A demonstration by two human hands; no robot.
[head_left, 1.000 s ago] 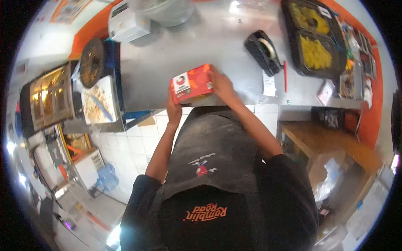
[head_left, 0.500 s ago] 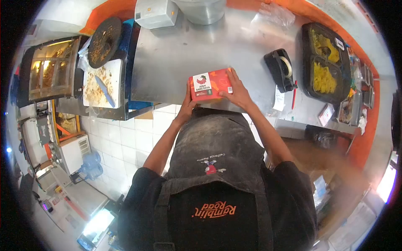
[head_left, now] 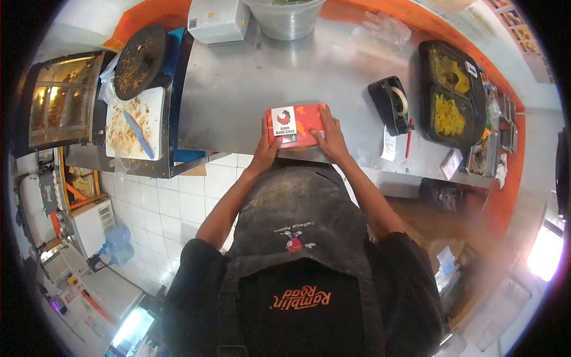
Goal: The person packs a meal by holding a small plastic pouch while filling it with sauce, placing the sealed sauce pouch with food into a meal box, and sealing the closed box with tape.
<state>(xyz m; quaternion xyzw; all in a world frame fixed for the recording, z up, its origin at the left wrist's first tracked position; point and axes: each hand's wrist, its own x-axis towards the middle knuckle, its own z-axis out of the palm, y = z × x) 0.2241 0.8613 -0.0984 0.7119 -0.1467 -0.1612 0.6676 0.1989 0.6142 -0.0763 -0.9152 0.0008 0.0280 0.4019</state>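
Note:
A red food box [head_left: 304, 123] with a white printed label is at the front edge of the steel counter. My left hand [head_left: 266, 149] grips its left side, the thumb across the near edge. On the right side, my right hand [head_left: 331, 138] holds it with the thumb at the near face and the fingers reaching round the far corner. The undersides of the fingers are hidden. To the right of the box stands a black tape dispenser [head_left: 386, 101] with a roll of tape, and a paper slip [head_left: 389, 144] lies below it.
At right are a red pen [head_left: 408, 140] and a black tray [head_left: 426, 113] of yellow food. A white printer [head_left: 219, 24] and a clear tub [head_left: 285, 22] stand at the back. Left, a knife [head_left: 138, 134] lies on a messy cutting board [head_left: 152, 113], beside a dark round plate [head_left: 141, 59].
The view has shifted slightly. My right hand has slid toward the near right of the box, and my left thumb now shows over its near edge. The box remains between both hands.

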